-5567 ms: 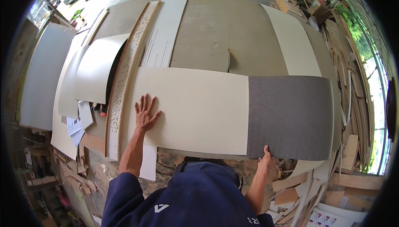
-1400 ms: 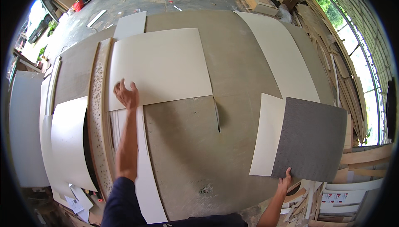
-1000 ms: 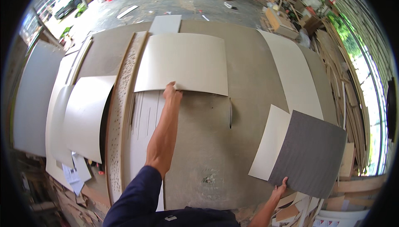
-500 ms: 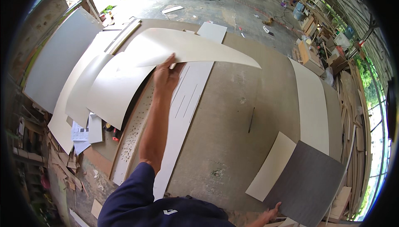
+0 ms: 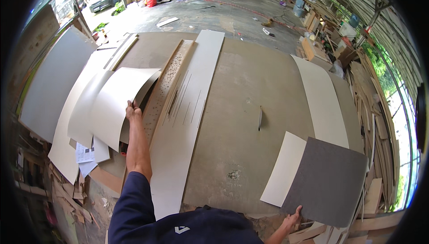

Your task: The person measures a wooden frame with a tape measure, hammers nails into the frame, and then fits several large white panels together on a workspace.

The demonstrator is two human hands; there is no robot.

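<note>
My left hand (image 5: 133, 111) is closed on the right edge of a curved, glossy white sheet (image 5: 111, 98). That sheet bows upward over a second white sheet (image 5: 80, 116) on the left. Beside the hand runs a long wooden strip speckled with holes or dots (image 5: 172, 67). Next to it lies a long white board (image 5: 190, 90) with thin dark lines on it. At the lower right, my right hand (image 5: 292, 219) grips the near edge of a dark grey sheet (image 5: 328, 181). A cream panel (image 5: 282, 172) lies partly under the grey one.
A broad grey-brown work surface (image 5: 241, 154) spreads beneath everything, with a thin dark piece (image 5: 260, 119) on it. Another pale strip (image 5: 324, 101) lies on the right. Wood offcuts (image 5: 373, 123) pile along the right, and papers (image 5: 85, 154) lie at the left. A large white panel (image 5: 56, 87) leans far left.
My left hand has moved left and nearer. The long white sheet it held across the boards no longer spans them, uncovering the speckled strip and white board. My right hand stays at the grey sheet.
</note>
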